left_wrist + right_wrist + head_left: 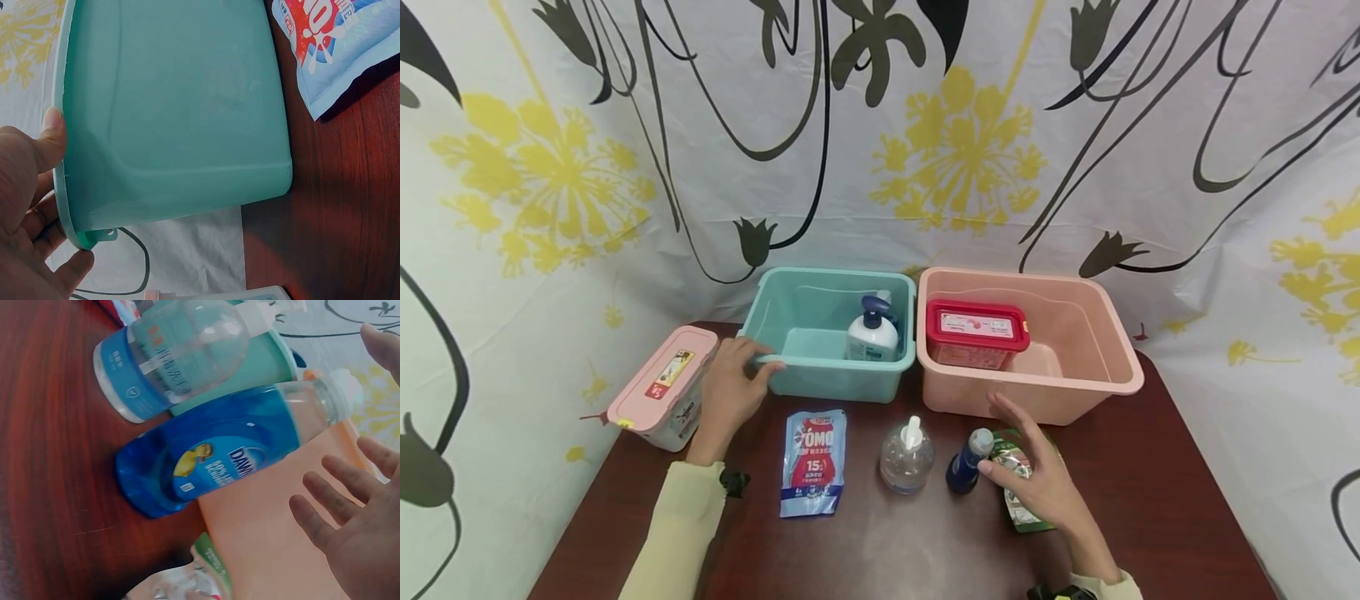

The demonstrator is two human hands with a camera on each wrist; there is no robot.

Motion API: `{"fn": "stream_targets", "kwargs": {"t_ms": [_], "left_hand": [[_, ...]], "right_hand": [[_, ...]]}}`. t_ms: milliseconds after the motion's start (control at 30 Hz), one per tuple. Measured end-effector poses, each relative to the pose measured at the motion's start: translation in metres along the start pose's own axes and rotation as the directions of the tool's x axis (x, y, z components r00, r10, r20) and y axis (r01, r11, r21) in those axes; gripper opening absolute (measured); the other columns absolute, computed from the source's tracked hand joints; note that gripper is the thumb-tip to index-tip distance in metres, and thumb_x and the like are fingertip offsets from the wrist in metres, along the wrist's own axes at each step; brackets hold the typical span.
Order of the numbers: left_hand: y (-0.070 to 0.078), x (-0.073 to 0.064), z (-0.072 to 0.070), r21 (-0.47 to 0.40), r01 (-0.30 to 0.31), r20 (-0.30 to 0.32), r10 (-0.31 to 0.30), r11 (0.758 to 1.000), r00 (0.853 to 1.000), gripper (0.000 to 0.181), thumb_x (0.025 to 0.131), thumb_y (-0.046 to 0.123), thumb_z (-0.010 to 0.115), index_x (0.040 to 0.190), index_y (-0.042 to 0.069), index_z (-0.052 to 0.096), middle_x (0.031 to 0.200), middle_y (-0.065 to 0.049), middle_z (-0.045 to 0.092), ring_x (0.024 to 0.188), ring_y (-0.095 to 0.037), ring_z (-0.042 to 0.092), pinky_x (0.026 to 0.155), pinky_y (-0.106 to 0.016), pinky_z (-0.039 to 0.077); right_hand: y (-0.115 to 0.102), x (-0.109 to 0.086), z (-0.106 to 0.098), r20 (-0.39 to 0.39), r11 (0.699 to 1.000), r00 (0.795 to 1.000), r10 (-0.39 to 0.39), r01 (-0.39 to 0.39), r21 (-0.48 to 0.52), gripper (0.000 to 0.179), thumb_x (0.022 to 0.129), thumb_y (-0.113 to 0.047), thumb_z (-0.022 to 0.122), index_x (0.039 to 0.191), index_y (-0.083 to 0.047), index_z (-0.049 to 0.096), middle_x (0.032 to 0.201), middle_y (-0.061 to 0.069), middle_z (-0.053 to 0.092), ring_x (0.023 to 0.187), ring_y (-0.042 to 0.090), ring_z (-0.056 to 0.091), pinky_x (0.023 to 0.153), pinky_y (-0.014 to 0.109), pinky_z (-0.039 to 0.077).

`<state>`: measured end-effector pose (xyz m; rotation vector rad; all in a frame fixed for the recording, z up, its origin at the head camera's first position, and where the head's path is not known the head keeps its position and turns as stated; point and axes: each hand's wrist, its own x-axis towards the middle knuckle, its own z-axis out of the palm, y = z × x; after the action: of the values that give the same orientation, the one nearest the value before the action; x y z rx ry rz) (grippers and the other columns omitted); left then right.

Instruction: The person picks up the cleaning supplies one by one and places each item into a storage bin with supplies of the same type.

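Note:
My left hand (733,387) holds the front left corner of a teal plastic bin (835,379); in the left wrist view its thumb and fingers are around the rim. A white pump bottle with a dark blue top (872,336) stands inside that bin, partly covering another bottle behind it. My right hand (1037,475), fingers spread, is beside a blue Dawn dish soap bottle (206,450) with a clear cap. The right wrist view shows a gap between hand and bottle. Beneath the right hand lies a green pouch (1018,508), partly hidden.
A pink bin (1030,392) holds a red-lidded box (977,325). Between the hands are a blue OMO pouch (812,462) lying flat and a clear pump bottle (906,458). Left of the teal bin stands a pink-lidded box (666,379). Patterned cloth (850,208) hangs behind the table (880,558).

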<state>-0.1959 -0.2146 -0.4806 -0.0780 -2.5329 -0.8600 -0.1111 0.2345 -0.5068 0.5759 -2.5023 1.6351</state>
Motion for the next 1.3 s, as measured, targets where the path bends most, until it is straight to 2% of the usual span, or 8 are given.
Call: {"fn": "stream_targets", "kwargs": {"t_ms": [167,367,533,733,867,1033,1300], "left_hand": [[0.000,0.000,0.000,-0.001,0.003,0.004,-0.003,1.000,1.000,0.033,0.086,0.036,0.082,0.106,0.012,0.073,0.114,-0.011,0.069,0.100,-0.027,0.055,0.096,-0.060,0.051],[0.000,0.000,0.000,-0.004,-0.001,0.002,0.001,1.000,1.000,0.033,0.086,0.036,0.082,0.107,0.012,0.073,0.114,-0.011,0.070,0.099,-0.027,0.055,0.095,-0.060,0.052],[-0.001,-0.001,0.000,-0.003,-0.004,-0.002,0.004,1.000,1.000,0.033,0.086,0.036,0.082,0.107,0.012,0.073,0.114,-0.011,0.070,0.099,-0.027,0.055,0.094,-0.059,0.052],[0.000,0.000,0.000,0.000,-0.008,-0.004,0.008,1.000,1.000,0.033,0.086,0.035,0.083,0.108,0.011,0.073,0.114,-0.011,0.070,0.099,-0.027,0.055,0.094,-0.059,0.052],[0.001,0.000,0.001,0.000,-0.010,-0.004,0.010,1.000,1.000,0.033,0.086,0.035,0.083,0.107,0.011,0.073,0.114,-0.011,0.070,0.099,-0.027,0.055,0.093,-0.057,0.052],[0.001,0.001,0.002,-0.001,-0.015,-0.005,0.015,1.000,1.000,0.034,0.086,0.035,0.083,0.107,0.011,0.073,0.113,-0.011,0.070,0.099,-0.027,0.054,0.092,-0.057,0.052],[-0.001,0.001,0.003,0.003,-0.010,-0.004,0.010,1.000,1.000,0.035,0.086,0.035,0.083,0.108,0.011,0.073,0.112,-0.011,0.069,0.099,-0.027,0.054,0.094,-0.057,0.052]], "right_hand": [[0.007,-0.004,0.005,-0.011,1.000,1.000,0.024,-0.024,0.015,0.087,0.088,-0.006,0.080,0.160,-0.017,0.033,0.161,0.015,0.042,0.145,0.015,0.045,0.110,0.016,0.042],[0.011,-0.008,0.012,-0.051,0.998,0.998,0.029,-0.031,-0.045,0.086,0.085,-0.009,0.084,0.157,-0.016,0.039,0.156,0.009,0.050,0.138,0.019,0.052,0.109,0.020,0.044],[0.012,-0.011,0.018,-0.058,0.994,0.995,0.077,-0.081,-0.073,0.081,0.084,-0.016,0.086,0.154,-0.020,0.044,0.152,0.000,0.054,0.135,0.011,0.053,0.107,0.022,0.046],[0.016,-0.012,0.022,-0.028,0.993,0.996,0.089,-0.090,-0.072,0.076,0.084,-0.023,0.086,0.150,-0.024,0.049,0.151,0.004,0.056,0.137,0.001,0.048,0.109,0.018,0.042],[0.021,-0.012,0.023,-0.028,0.991,0.993,0.111,-0.112,-0.071,0.070,0.085,-0.025,0.086,0.147,-0.024,0.052,0.146,0.003,0.060,0.130,-0.001,0.053,0.107,0.021,0.046],[0.027,-0.012,0.024,-0.052,0.989,0.989,0.141,-0.143,-0.027,0.062,0.084,-0.022,0.087,0.139,-0.023,0.059,0.138,0.003,0.066,0.122,0.000,0.059,0.104,0.019,0.049],[0.029,-0.013,0.027,-0.074,0.988,0.985,0.154,-0.152,0.037,0.058,0.083,-0.016,0.087,0.135,-0.022,0.062,0.134,0.002,0.068,0.123,0.010,0.061,0.101,0.015,0.048]]}}
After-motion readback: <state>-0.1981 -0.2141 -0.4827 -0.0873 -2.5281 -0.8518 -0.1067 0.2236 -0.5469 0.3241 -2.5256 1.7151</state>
